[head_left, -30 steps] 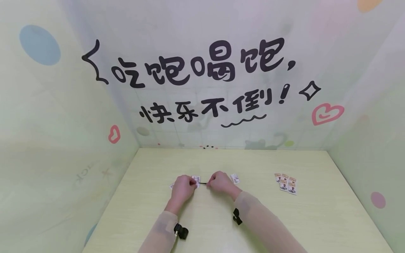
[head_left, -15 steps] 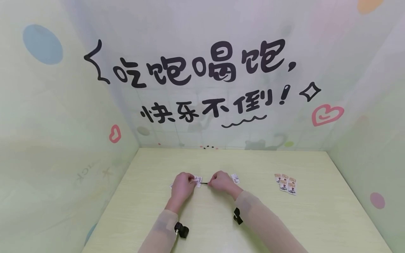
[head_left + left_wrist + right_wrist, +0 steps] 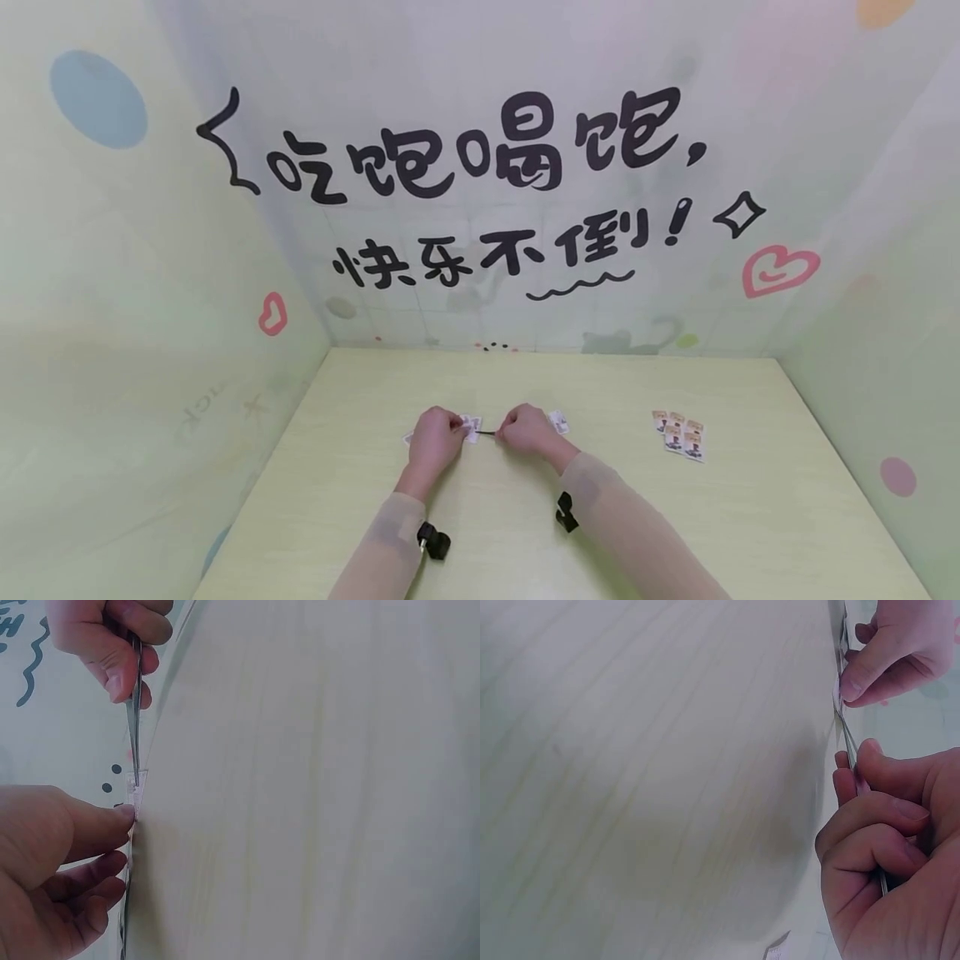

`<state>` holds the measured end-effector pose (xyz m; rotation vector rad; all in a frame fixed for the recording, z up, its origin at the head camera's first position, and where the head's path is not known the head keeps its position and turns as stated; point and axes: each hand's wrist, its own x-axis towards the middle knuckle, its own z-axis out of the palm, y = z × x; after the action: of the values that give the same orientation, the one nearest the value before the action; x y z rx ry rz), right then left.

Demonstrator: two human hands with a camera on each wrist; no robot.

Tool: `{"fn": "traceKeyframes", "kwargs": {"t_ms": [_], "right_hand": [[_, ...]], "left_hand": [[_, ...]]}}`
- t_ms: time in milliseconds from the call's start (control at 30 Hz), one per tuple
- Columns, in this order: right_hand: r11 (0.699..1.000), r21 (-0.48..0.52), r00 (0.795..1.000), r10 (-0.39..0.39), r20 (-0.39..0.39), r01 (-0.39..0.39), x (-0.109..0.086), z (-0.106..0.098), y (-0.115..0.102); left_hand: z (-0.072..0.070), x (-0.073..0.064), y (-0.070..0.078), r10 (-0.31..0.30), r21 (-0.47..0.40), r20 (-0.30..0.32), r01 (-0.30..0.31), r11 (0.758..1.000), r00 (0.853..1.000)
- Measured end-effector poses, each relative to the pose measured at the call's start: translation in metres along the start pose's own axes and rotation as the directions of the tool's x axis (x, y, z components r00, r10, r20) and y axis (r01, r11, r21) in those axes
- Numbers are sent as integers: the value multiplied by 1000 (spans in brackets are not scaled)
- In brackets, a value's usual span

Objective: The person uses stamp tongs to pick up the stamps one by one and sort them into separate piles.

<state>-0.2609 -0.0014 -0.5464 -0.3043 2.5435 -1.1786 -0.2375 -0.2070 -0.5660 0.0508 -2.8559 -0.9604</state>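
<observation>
My left hand (image 3: 435, 442) pinches a small white printed piece, like a sticker or thin card (image 3: 474, 427), between thumb and forefinger over the table. My right hand (image 3: 527, 429) grips a pair of slim metal tweezers (image 3: 133, 724), its fingers curled round them. The tweezers point left, and their tips meet the free end of the printed piece in the left wrist view. From the right wrist view, the left hand (image 3: 907, 656) and the tips are close together at the table's level. Whether the tips clamp the piece I cannot tell.
Another small printed piece (image 3: 558, 422) lies behind the right wrist. A piece (image 3: 407, 437) shows partly from under the left hand. Several orange-and-white printed pieces (image 3: 678, 437) overlap at the table's right. Walls enclose the pale table (image 3: 510, 533).
The left fingers have lifted and turned slightly, and the printed piece in them has shifted a little. The right hand with the tweezers has stayed almost in place.
</observation>
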Motion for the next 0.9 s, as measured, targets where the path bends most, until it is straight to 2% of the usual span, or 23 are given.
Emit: {"fn": "traceKeyframes", "kwargs": {"t_ms": [200,367,467,567,633,733,800,900], "right_hand": [[999,-28,1000,-27,7,27,-7,-13,4],[996,-35,993,-75,89,78,-16,-31,18],[993,-36,981,-109,163,116,-24,-44,28],[985,-45,961,-150,231,165,-31,-57,37],[979,-49,945,-177,275,197,-35,-65,41],[972,-45,920,-201,337,229,-39,-73,46],[969,-54,905,-204,372,241,-40,-76,48],[964,-78,893,-202,403,253,-39,-77,49]], "left_hand": [[-4,1,1,12,5,14,-12,1000,1000],[-6,1,0,10,12,25,-10,1000,1000],[-6,0,2,49,12,20,-49,999,999],[-6,-3,7,124,-17,26,-124,992,992],[-7,-5,11,180,-52,50,-177,983,982],[-7,-11,20,258,-101,112,-247,964,960],[-6,-13,24,315,-127,158,-297,946,936],[-2,-17,31,392,-161,226,-362,918,892]]}}
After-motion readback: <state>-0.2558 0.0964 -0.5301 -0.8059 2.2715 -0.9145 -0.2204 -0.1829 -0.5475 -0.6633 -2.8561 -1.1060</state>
